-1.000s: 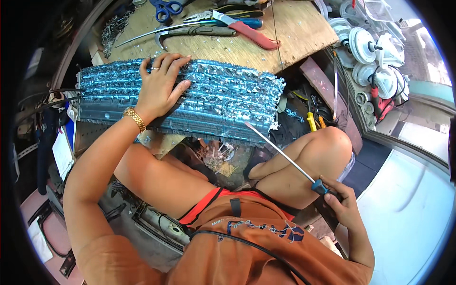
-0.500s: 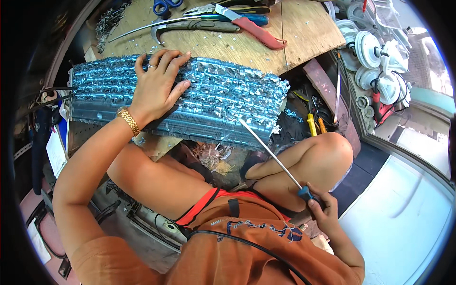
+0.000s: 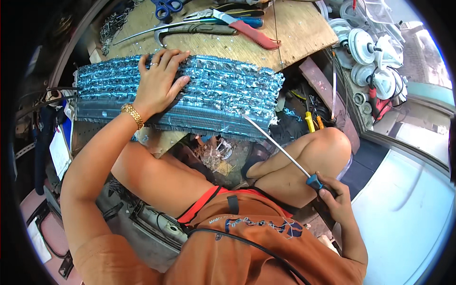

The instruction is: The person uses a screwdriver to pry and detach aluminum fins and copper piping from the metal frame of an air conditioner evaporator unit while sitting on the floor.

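Observation:
A long finned radiator core (image 3: 209,92), bluish metal with rows of torn, curled fins, lies across the front of the plywood board. Its near strip is smoother than the ragged rows behind. My left hand (image 3: 162,83) rests on top of it with fingers spread, pressing down left of its middle. In my right hand (image 3: 335,197), over my bent knee, is the handle of a long screwdriver (image 3: 280,148) with a blue grip and thin steel shaft. The shaft slants up and left, its tip touching or just over the near fins toward the core's right end.
Behind the core, the plywood board (image 3: 304,31) carries a red-handled knife (image 3: 256,35), a hooked tool (image 3: 199,29), pliers and blue scissors (image 3: 167,7). White round plastic parts (image 3: 363,45) pile up at the right. Yellow-handled pliers (image 3: 309,122) stand beside the board; metal scraps (image 3: 216,154) litter the floor.
My right hand and the screwdriver have shifted slightly right, its tip still near the fins. My left hand keeps its place on the core. The whole view has moved a little.

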